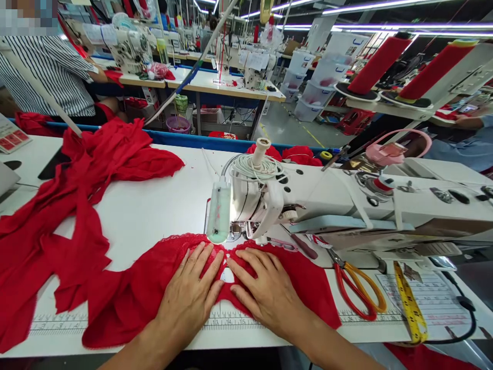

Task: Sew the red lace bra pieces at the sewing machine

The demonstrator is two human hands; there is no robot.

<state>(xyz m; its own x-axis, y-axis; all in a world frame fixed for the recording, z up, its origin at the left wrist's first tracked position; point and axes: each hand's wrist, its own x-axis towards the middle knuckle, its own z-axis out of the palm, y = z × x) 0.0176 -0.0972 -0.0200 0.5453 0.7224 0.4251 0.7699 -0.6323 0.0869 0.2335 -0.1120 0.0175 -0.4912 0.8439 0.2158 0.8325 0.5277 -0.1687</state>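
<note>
A red fabric garment piece [142, 285] with a lacy upper edge lies spread on the white sewing table [142, 205]. My left hand [192, 280] rests flat on its left part, fingers stretched toward the needle area. On the right part of the red fabric, my right hand [262, 282] lies flat with its fingers spread. Between the two hands a small gap in the fabric shows the white table. Just beyond my fingertips stands the head of a white sewing machine [254, 200], with a pale green lamp [219, 213] at its left. The needle itself is hard to make out.
Scissors [358, 288] with red and orange handles and a yellow tape measure [410, 303] lie to the right. More red fabric [80, 205] is heaped at left. Red thread cones [379, 64] stand at upper right. A person in a striped shirt [50, 77] sits at far left.
</note>
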